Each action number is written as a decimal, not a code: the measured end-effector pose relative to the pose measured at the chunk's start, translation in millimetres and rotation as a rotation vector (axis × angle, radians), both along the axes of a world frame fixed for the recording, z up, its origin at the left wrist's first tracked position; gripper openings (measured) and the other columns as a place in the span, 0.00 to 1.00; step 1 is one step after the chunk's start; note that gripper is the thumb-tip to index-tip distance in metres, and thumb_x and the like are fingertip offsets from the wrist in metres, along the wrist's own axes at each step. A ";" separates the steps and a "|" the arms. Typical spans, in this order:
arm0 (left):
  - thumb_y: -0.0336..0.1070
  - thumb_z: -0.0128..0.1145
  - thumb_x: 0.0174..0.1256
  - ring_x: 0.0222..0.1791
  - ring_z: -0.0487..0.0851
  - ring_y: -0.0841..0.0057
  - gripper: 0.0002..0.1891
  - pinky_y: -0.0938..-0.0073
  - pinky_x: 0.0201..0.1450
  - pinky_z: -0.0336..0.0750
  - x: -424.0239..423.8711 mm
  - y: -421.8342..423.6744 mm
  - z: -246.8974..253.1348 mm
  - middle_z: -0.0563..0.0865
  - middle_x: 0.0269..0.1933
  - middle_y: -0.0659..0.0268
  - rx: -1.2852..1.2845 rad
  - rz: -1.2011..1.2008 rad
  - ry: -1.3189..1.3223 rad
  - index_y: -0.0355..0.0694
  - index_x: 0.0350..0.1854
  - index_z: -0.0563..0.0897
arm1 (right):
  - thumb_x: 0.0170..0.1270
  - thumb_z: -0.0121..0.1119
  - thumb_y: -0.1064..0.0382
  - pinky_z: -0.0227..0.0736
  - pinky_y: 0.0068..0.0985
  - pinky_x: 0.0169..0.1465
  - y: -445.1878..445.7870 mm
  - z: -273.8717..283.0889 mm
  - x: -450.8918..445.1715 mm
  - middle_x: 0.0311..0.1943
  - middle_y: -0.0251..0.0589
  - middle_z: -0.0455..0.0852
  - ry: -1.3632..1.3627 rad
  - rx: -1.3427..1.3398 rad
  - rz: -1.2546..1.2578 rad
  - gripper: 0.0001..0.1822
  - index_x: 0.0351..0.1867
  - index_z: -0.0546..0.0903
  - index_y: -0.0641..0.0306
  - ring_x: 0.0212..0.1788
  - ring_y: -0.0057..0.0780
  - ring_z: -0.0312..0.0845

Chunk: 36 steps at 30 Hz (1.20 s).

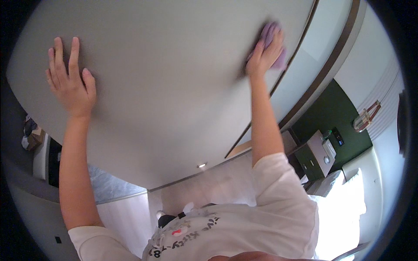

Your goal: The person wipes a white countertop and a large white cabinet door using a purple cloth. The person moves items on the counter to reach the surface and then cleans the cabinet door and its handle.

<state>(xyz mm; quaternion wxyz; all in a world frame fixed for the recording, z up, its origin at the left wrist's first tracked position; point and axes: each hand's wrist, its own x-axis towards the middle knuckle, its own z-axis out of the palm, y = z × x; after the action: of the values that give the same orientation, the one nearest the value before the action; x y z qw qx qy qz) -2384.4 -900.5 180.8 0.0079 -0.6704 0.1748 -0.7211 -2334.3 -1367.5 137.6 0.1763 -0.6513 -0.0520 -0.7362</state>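
A large, smooth grey-beige panel fills the space before me. My left hand rests on it at the left, palm down with fingers apart and holding nothing. At the upper right, my right hand presses a purple cloth against the same panel, close to its dark edge strip. The cloth is bunched under the fingers and sticks out on both sides of the hand. A small bright fitting sits low on the panel.
Beyond the dark edge strip is a pale glossy panel. Lower right stand a cabinet with drawers and a bed with white bedding; a glass lamp hangs above. Light flooring lies below, and a white unit stands at left.
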 end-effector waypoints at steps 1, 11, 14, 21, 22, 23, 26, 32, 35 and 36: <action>0.40 0.48 0.60 0.79 0.57 0.66 0.36 0.46 0.78 0.51 -0.7 -0.5 0.7 0.61 0.80 0.70 0.002 0.000 0.002 0.65 0.76 0.66 | 0.73 0.47 0.49 0.30 0.56 0.77 3.9 -45.8 -3.3 0.79 0.50 0.55 0.048 0.049 0.017 0.33 0.77 0.61 0.56 0.81 0.51 0.46; 0.42 0.47 0.63 0.79 0.57 0.66 0.35 0.45 0.78 0.52 0.1 -2.8 5.4 0.60 0.80 0.72 0.026 0.011 -0.022 0.67 0.76 0.64 | 0.73 0.48 0.47 0.28 0.56 0.77 -21.7 -215.5 -30.9 0.80 0.61 0.43 0.257 0.051 0.128 0.40 0.79 0.49 0.62 0.81 0.62 0.36; 0.42 0.47 0.64 0.79 0.57 0.67 0.34 0.45 0.78 0.53 0.2 -1.6 5.3 0.60 0.80 0.73 0.030 0.013 -0.019 0.68 0.76 0.64 | 0.75 0.45 0.46 0.31 0.53 0.78 -49.0 -124.9 -10.6 0.79 0.60 0.47 0.157 0.069 0.077 0.38 0.78 0.54 0.65 0.81 0.56 0.40; 0.43 0.47 0.67 0.78 0.59 0.66 0.33 0.48 0.77 0.55 3.0 3.3 0.4 0.61 0.79 0.71 0.037 0.009 -0.036 0.67 0.76 0.64 | 0.80 0.37 0.50 0.40 0.41 0.79 -87.3 110.8 -6.5 0.79 0.48 0.56 0.108 -0.012 -0.033 0.30 0.78 0.59 0.61 0.80 0.46 0.48; 0.44 0.47 0.67 0.78 0.60 0.65 0.32 0.48 0.77 0.55 4.1 4.9 -0.4 0.62 0.79 0.71 0.045 0.009 -0.039 0.67 0.76 0.64 | 0.80 0.36 0.50 0.40 0.41 0.80 -85.5 122.5 -4.1 0.79 0.48 0.55 0.096 0.024 0.057 0.30 0.78 0.58 0.61 0.80 0.46 0.47; 0.44 0.47 0.68 0.78 0.61 0.65 0.32 0.49 0.77 0.56 5.2 7.0 -0.7 0.62 0.79 0.70 0.055 0.010 -0.040 0.67 0.76 0.64 | 0.80 0.36 0.50 0.39 0.40 0.80 -86.7 126.5 -5.2 0.79 0.48 0.54 0.086 0.063 0.146 0.30 0.78 0.57 0.62 0.80 0.46 0.46; 0.45 0.47 0.69 0.76 0.63 0.63 0.31 0.49 0.76 0.58 9.9 12.6 1.7 0.64 0.78 0.68 0.094 -0.044 -0.055 0.66 0.76 0.64 | 0.78 0.45 0.51 0.42 0.39 0.78 -88.8 107.3 3.2 0.78 0.51 0.56 -0.070 -0.108 0.321 0.33 0.77 0.56 0.67 0.78 0.45 0.51; 0.39 0.47 0.72 0.71 0.69 0.56 0.28 0.56 0.73 0.61 8.2 10.7 -0.1 0.72 0.72 0.56 0.121 0.013 -0.084 0.51 0.75 0.69 | 0.76 0.46 0.48 0.36 0.38 0.80 -90.5 -36.7 4.5 0.78 0.59 0.53 -0.066 0.008 0.285 0.40 0.75 0.52 0.79 0.80 0.49 0.45; 0.40 0.48 0.71 0.70 0.70 0.57 0.28 0.56 0.72 0.62 4.0 5.7 -0.5 0.73 0.72 0.56 0.103 0.066 -0.075 0.52 0.75 0.69 | 0.77 0.44 0.45 0.35 0.38 0.80 -62.2 -141.2 -5.1 0.79 0.58 0.48 0.012 0.222 0.265 0.42 0.77 0.47 0.78 0.81 0.49 0.41; 0.40 0.49 0.71 0.70 0.70 0.56 0.29 0.55 0.72 0.63 1.8 5.1 0.7 0.73 0.72 0.57 0.109 0.074 -0.076 0.53 0.75 0.69 | 0.77 0.43 0.45 0.37 0.37 0.80 -49.3 -171.0 -6.9 0.80 0.57 0.48 -0.003 0.293 0.320 0.42 0.77 0.46 0.77 0.81 0.48 0.42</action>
<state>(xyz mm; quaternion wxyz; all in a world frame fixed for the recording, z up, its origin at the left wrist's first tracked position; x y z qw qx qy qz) -2382.6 -895.4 181.5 0.0776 -0.6470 0.1884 -0.7347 -2341.2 -1416.8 -33.4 0.3837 -0.6012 -0.0475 -0.6993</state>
